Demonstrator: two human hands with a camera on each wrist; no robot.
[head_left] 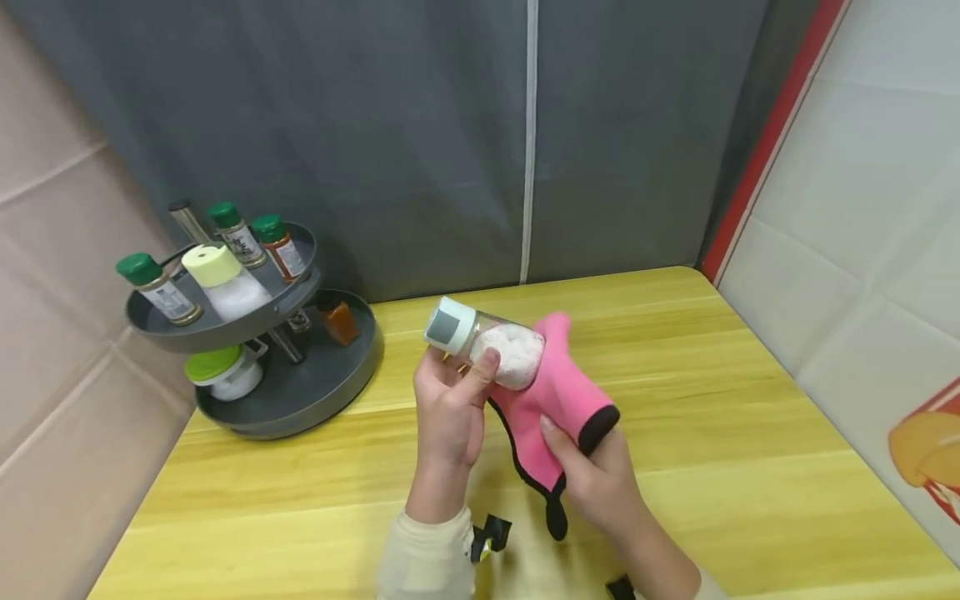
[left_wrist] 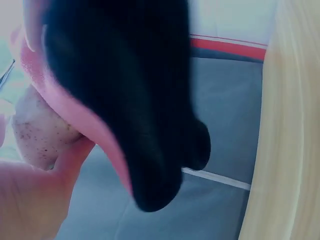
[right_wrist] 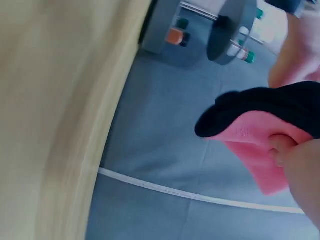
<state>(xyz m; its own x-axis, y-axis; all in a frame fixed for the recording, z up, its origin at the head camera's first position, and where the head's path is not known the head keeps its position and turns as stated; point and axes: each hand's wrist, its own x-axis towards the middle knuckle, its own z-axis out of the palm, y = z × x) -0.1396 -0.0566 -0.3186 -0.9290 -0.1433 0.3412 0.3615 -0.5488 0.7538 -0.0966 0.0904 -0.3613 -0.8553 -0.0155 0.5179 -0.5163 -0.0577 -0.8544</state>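
Note:
My left hand (head_left: 453,408) grips a clear jar (head_left: 512,354) with a white cap, partly filled with white granules. The jar is tilted over, its cap pointing to the upper left. A pink cloth (head_left: 558,375) with black edging lies against the jar's bottom end. My right hand (head_left: 600,483) holds this cloth, thumb on top and the other fingers hidden beneath it. In the left wrist view, the cloth's black edge (left_wrist: 125,100) covers much of the scene. From the right wrist, the cloth (right_wrist: 255,132) appears pinched by my right hand (right_wrist: 305,165).
At the left stands a two-tier grey rack (head_left: 330,408) with several green-capped spice bottles, a yellow-capped bottle (head_left: 228,283) and a green-lidded pot (head_left: 228,372). A grey curtain (head_left: 420,167) hangs behind the wooden table (head_left: 720,417). White tiled wall (head_left: 862,250) borders the right side.

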